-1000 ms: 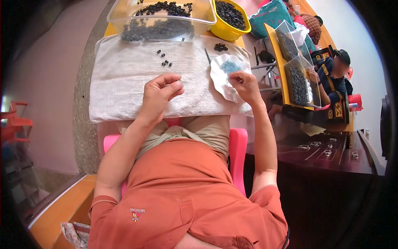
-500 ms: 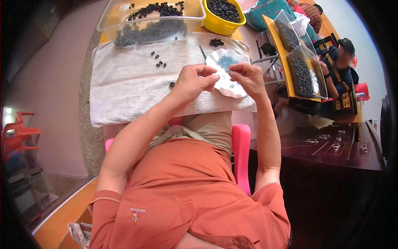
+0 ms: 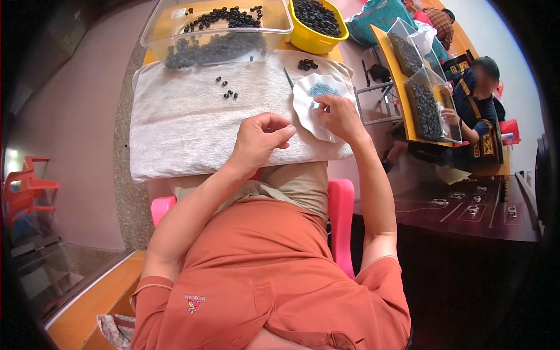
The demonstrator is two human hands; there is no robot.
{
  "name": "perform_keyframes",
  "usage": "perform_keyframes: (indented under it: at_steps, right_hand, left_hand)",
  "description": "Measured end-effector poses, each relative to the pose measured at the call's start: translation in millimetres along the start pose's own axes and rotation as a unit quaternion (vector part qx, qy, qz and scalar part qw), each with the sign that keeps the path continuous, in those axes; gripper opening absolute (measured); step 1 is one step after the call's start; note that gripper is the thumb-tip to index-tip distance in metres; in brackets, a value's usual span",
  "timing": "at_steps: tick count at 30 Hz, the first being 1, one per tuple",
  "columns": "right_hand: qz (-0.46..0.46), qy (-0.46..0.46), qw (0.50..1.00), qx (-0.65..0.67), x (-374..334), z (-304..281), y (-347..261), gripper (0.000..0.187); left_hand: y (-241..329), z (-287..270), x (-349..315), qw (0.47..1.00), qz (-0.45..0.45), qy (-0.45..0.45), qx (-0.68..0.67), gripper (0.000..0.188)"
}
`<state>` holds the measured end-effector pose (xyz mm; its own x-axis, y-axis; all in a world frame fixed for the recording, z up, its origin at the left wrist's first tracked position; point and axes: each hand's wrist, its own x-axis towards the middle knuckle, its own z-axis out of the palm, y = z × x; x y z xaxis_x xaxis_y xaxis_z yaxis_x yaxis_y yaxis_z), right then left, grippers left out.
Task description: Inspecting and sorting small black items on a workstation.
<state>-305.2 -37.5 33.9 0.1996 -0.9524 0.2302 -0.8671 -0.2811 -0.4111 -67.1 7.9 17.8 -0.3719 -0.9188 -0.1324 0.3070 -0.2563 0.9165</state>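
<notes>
In my head view, the left hand (image 3: 262, 139) is near the middle of the frame, over the white cloth (image 3: 181, 131), fingers curled and thumb drawn in close to the forefinger; I cannot tell whether a small piece is pinched there. Right of it, I have the right hand (image 3: 338, 116) over the white wavy-rimmed dish (image 3: 304, 111), its fingers bent down and bunched just beside the pale blue beads (image 3: 322, 88), which lie in the dish's upper part; I cannot make out whether it grips any. A thin dark tool (image 3: 289, 77) lies along the dish's left edge. Above the dish I see a cluster of black beads (image 3: 307, 65), with a few more loose on the cloth at upper centre. At the top of the frame, the clear bin (image 3: 217, 41) and the yellow tub (image 3: 315, 29) hold many more. At upper right, a co-worker (image 3: 481, 96) sits by clear boxes (image 3: 424, 111) of dark pieces.
</notes>
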Motion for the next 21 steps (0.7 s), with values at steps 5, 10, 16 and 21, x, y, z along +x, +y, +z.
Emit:
perform_keyframes:
  at_steps: [5, 10, 16, 21]
  right_hand:
    - [-0.012, -0.042, 0.998, -0.039, -2, -3, -3, 0.018]
    - [-0.004, -0.07, 0.997, -0.034, 0, -5, -2, 0.017]
    - [-0.002, -0.092, 0.995, -0.038, 0, -6, -13, 0.017]
    - [-0.046, -0.035, 0.998, -0.029, -8, -8, -12, 0.017]
  left_hand:
    - [2, -5, -4, 1.0, 0.005, -0.002, -0.021, 0.019]
    - [0, -10, -4, 0.999, -0.006, 0.006, -0.043, 0.017]
    - [0, -16, -9, 0.997, -0.026, 0.011, -0.078, 0.015]
    - [3, -21, -13, 0.991, -0.046, 0.024, -0.12, 0.014]
